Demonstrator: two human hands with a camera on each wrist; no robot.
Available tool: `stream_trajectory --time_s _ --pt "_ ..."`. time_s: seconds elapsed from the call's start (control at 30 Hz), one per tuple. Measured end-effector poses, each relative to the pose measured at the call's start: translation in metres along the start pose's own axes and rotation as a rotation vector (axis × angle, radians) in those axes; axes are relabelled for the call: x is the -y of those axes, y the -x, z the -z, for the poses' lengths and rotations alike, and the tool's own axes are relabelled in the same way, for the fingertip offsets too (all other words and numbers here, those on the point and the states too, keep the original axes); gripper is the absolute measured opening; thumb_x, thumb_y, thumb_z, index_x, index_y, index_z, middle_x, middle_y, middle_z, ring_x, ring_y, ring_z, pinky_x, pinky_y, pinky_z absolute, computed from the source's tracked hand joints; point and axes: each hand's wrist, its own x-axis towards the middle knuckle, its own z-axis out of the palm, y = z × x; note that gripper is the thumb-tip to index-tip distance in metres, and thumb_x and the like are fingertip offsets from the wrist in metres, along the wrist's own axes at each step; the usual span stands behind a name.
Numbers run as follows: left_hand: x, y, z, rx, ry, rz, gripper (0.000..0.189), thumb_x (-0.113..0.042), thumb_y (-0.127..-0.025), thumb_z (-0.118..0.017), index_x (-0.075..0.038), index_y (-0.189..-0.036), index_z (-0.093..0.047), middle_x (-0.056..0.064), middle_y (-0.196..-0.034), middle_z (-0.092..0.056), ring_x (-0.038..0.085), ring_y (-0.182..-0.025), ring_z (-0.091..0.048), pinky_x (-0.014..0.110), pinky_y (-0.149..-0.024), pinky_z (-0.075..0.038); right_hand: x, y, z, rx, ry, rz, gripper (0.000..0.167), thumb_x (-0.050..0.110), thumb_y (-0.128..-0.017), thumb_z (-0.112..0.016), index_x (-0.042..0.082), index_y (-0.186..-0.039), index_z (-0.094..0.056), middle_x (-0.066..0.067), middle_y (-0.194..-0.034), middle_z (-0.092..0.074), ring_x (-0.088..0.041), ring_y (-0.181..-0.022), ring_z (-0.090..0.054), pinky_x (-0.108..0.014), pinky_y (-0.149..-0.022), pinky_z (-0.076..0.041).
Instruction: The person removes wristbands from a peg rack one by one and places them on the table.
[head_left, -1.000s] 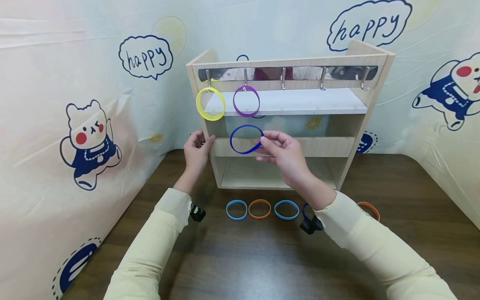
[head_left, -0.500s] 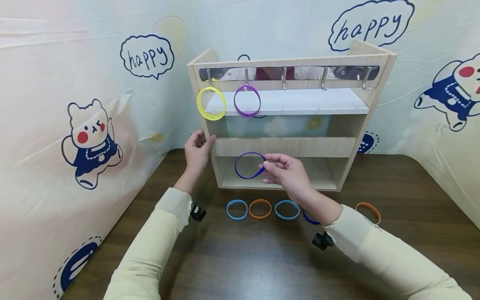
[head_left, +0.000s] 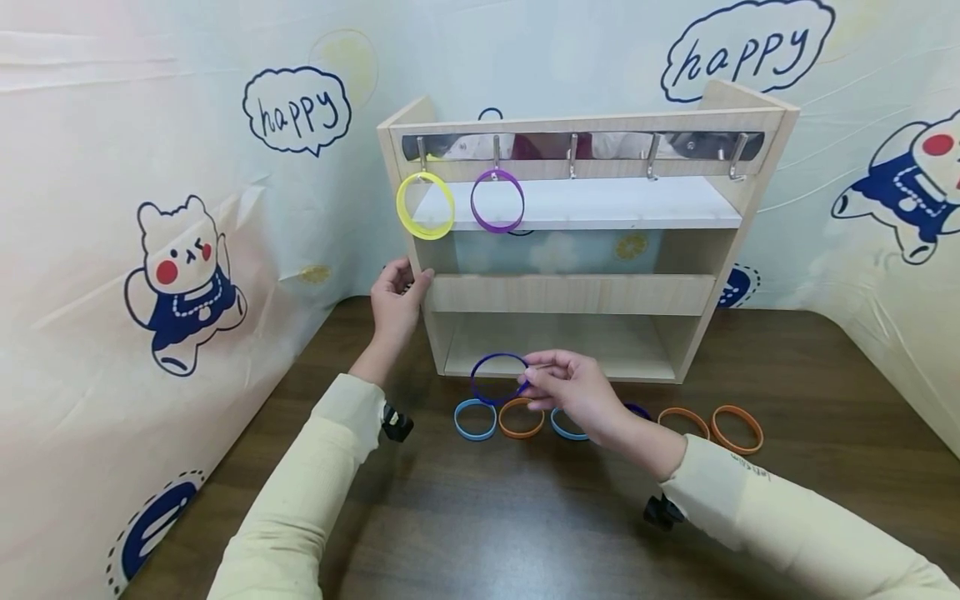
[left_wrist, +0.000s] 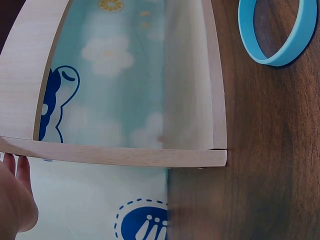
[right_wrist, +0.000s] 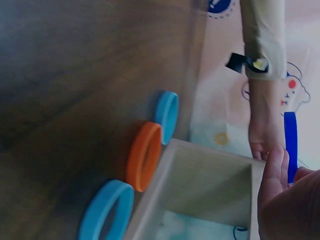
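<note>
My right hand (head_left: 573, 393) pinches a dark blue silicone wristband (right_wrist: 291, 145) between thumb and fingers, in front of the bottom compartment of a small wooden shelf (head_left: 573, 294). In the head view the band overlaps the row of wristbands on the table. My left hand (head_left: 396, 310) grips the shelf's left side panel, thumb at its front edge, fingers on its outer face. A yellow wristband (head_left: 426, 234) and a purple wristband (head_left: 497, 229) hang from the two leftmost metal hooks. The three other hooks (head_left: 573, 158) carry nothing.
On the brown table (head_left: 480, 517), before the shelf, lie a light blue wristband (head_left: 476, 438), an orange wristband (head_left: 521, 436) and several more. My right hand and forearm partly cover some. A printed cloth (head_left: 300, 225) hangs behind and to the sides.
My right hand has lowered the dark blue wristband from in front of the middle board to just above the row of bands. My left hand keeps its place on the shelf's side.
</note>
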Motion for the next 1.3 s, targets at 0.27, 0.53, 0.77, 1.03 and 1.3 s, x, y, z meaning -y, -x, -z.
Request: stream_trajectory --time_s 0.27,0.53,0.77,1.03,1.3 --pt "0.014 -0.005 0.001 -0.007 -0.007 -0.002 0.030 -0.019 -0.090 -0.072 -0.006 -0.116 -0.065 0.008 -0.108 -0.064 0.018 -0.097 -0.059 0.026 -0.077 -0.050 -0.024 0.011 -0.001 0.060 0.020 -0.049 0.030 -0.001 -0.094 -0.059 -0.013 -0.121 -0.054 -0.021 -0.100 -0.068 -0.029 -0.087 -0.069 -0.037 -0.074 -0.056" --pt "0.013 -0.007 0.003 0.014 -0.007 0.019 0.033 -0.016 -0.091 -0.070 0.000 -0.119 -0.062 0.011 -0.109 -0.064 0.018 -0.097 -0.058 0.027 -0.078 -0.050 -0.044 0.019 -0.006 0.095 0.027 -0.121 0.029 -0.001 -0.094 -0.059 -0.012 -0.121 -0.054 -0.023 -0.100 -0.068 -0.036 -0.091 -0.068 -0.038 -0.073 -0.056" --pt "0.016 -0.006 0.002 -0.009 -0.023 -0.003 0.032 -0.021 -0.090 -0.072 -0.006 -0.117 -0.065 0.010 -0.109 -0.064 0.019 -0.097 -0.058 0.027 -0.077 -0.050 -0.058 0.026 -0.013 0.124 0.039 -0.154 0.032 -0.002 -0.093 -0.061 -0.015 -0.121 -0.051 -0.026 -0.099 -0.067 -0.033 -0.087 -0.068 -0.036 -0.071 -0.056" --pt "0.015 -0.004 0.001 -0.017 -0.042 -0.001 0.031 -0.023 -0.090 -0.071 -0.008 -0.116 -0.065 0.009 -0.108 -0.064 0.020 -0.097 -0.058 0.028 -0.078 -0.051 -0.067 0.033 -0.023 0.148 0.054 -0.179 0.032 -0.003 -0.092 -0.062 -0.015 -0.120 -0.053 -0.019 -0.093 -0.066 -0.027 -0.082 -0.068 -0.037 -0.068 -0.057" --pt "0.005 -0.002 0.001 0.001 -0.023 0.024 0.033 -0.017 -0.091 -0.070 -0.002 -0.119 -0.063 0.011 -0.110 -0.064 0.018 -0.097 -0.058 0.027 -0.078 -0.051 -0.070 0.030 -0.032 0.152 0.083 -0.191 0.030 -0.002 -0.092 -0.062 -0.013 -0.119 -0.055 -0.019 -0.095 -0.065 -0.028 -0.082 -0.068 -0.036 -0.067 -0.057"
